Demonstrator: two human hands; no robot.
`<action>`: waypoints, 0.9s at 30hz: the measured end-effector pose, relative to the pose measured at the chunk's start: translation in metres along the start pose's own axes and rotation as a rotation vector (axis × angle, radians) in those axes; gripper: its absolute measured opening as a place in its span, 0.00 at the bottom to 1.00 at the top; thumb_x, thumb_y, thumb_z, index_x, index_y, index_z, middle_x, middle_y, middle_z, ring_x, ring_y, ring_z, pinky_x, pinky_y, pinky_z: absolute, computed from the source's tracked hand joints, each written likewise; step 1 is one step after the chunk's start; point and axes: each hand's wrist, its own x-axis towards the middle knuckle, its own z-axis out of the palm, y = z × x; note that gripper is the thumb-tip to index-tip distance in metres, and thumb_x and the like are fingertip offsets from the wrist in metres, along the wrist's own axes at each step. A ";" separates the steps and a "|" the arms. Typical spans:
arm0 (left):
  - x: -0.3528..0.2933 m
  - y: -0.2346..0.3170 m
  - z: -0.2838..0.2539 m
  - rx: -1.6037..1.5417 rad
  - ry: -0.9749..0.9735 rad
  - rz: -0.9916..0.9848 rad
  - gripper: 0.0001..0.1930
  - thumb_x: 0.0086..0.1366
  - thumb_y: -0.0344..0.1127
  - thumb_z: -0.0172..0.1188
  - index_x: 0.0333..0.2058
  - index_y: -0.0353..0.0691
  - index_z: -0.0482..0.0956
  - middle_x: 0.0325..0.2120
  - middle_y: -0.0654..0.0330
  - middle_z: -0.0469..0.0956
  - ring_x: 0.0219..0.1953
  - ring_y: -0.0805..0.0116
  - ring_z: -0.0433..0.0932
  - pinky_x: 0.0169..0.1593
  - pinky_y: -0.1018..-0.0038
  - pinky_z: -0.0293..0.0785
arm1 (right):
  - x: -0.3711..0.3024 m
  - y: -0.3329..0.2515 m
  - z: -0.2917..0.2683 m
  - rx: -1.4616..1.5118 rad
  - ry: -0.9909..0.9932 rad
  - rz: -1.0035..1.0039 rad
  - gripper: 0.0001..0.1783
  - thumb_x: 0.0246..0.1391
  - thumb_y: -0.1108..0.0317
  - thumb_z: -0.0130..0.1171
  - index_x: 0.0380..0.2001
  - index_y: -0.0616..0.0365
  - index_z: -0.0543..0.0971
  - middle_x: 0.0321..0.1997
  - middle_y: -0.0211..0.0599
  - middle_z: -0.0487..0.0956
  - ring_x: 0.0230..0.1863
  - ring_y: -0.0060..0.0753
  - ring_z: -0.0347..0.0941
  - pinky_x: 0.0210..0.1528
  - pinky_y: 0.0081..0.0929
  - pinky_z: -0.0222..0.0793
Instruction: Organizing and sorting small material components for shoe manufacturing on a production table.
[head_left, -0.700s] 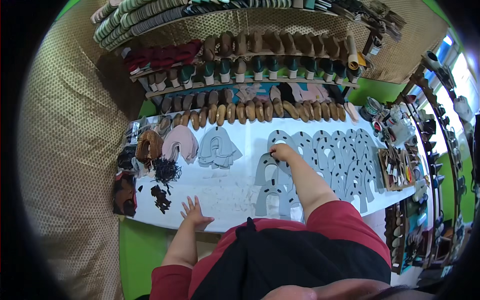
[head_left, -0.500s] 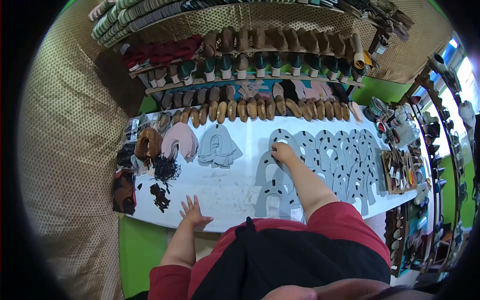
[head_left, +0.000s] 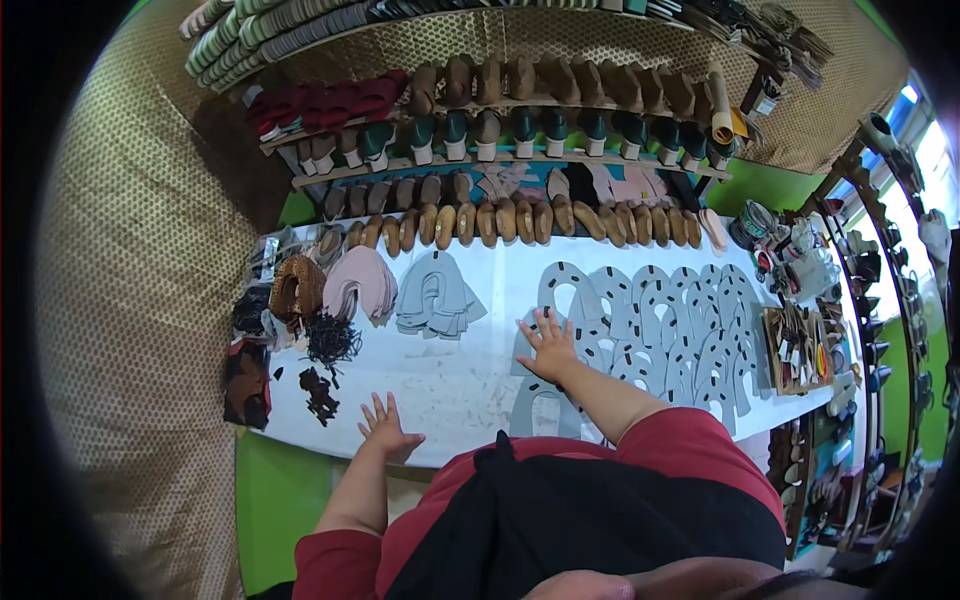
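White-covered, the worktable (head_left: 470, 385) runs across my feed, with gold-patterned sheeting (head_left: 140, 300) hanging on its left. On the table's right half I see grey horseshoe-shaped upper pieces (head_left: 545, 290) laid flat in overlapping rows, most of them dotted with small black tabs (head_left: 548, 312). Over the left edge of that layout I have the right hand (head_left: 546, 350), palm down on or just above one grey piece, fingers fanned well apart; I can't tell whether it presses. I find the left hand (head_left: 384, 430) at the table's near edge, its fingers also spread; whether it bears on the cover is unclear to me.

Beyond it, toward the far left, I make out a fanned stack of plain grey pieces (head_left: 415, 305), a pink stack (head_left: 375, 275) beside it and then a brown woven-looking stack (head_left: 285, 290). A tangle of black strips (head_left: 332, 338) lies in front of these, with a small black heap (head_left: 318, 397) nearer still. Right of the layout I get a shallow tray (head_left: 769, 350) of tools. Brown shoe lasts (head_left: 465, 222) line the back; above them, shelves carry green-and-white lasts (head_left: 456, 130) and a red bundle (head_left: 340, 105).
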 end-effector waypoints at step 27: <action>0.019 -0.009 -0.039 -0.054 -0.194 0.049 0.60 0.59 0.59 0.62 0.70 0.55 0.19 0.69 0.47 0.09 0.67 0.26 0.13 0.63 0.26 0.28 | 0.208 -0.126 -0.052 0.335 0.216 0.263 0.37 0.60 0.45 0.53 0.67 0.51 0.63 0.68 0.40 0.67 0.74 0.49 0.51 0.66 0.80 0.35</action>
